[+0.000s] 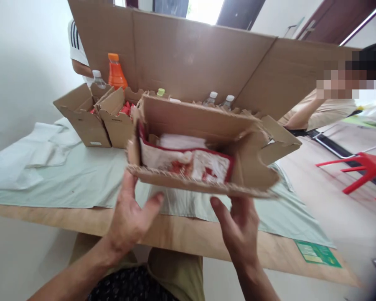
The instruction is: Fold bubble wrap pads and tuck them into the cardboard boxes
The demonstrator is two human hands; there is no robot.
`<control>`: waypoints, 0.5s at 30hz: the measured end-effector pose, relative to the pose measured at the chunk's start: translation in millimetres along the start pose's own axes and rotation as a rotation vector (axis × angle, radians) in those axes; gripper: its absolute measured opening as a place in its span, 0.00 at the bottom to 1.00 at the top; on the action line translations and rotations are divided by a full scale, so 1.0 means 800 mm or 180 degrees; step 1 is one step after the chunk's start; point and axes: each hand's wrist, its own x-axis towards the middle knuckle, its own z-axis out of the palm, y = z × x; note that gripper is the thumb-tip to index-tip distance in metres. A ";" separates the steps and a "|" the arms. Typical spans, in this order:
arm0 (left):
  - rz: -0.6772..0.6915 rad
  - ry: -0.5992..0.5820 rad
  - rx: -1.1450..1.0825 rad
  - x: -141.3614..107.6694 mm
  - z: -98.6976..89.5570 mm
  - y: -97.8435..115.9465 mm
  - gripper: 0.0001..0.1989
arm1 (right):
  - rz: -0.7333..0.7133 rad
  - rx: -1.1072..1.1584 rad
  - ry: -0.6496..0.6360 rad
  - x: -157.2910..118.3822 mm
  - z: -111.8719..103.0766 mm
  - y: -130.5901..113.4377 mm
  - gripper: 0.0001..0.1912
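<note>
At mid-frame, my left fingers [130,184] and right fingers [242,205] grasp the cardboard box [197,120], printed packet [159,159] already inside, top unclosed.

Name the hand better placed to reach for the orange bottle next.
Probably the left hand: it is at the left end of the open box, nearer the orange bottle. The right hand is farther across. Both hands are on the box, though, so neither looks free.
</note>
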 end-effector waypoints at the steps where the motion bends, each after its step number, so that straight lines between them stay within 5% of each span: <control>1: -0.0156 -0.0064 -0.0005 -0.013 0.007 0.000 0.30 | 0.0073 -0.0112 0.0097 -0.017 -0.011 0.006 0.18; 4: -0.0639 0.0018 -0.0189 -0.051 0.008 -0.008 0.29 | 0.0134 -0.0250 0.0011 -0.055 -0.021 0.017 0.24; 7: -0.0787 0.0108 -0.0416 -0.052 -0.008 -0.022 0.31 | 0.0035 -0.0026 -0.0216 -0.057 0.004 0.023 0.26; 11: -0.0522 -0.0060 -0.0485 -0.003 -0.007 -0.041 0.31 | 0.0079 0.0230 -0.0069 -0.047 0.034 0.041 0.28; 15: -0.0213 -0.0425 -0.0556 0.062 0.021 -0.064 0.32 | 0.0079 0.0039 0.0172 -0.086 0.039 0.063 0.33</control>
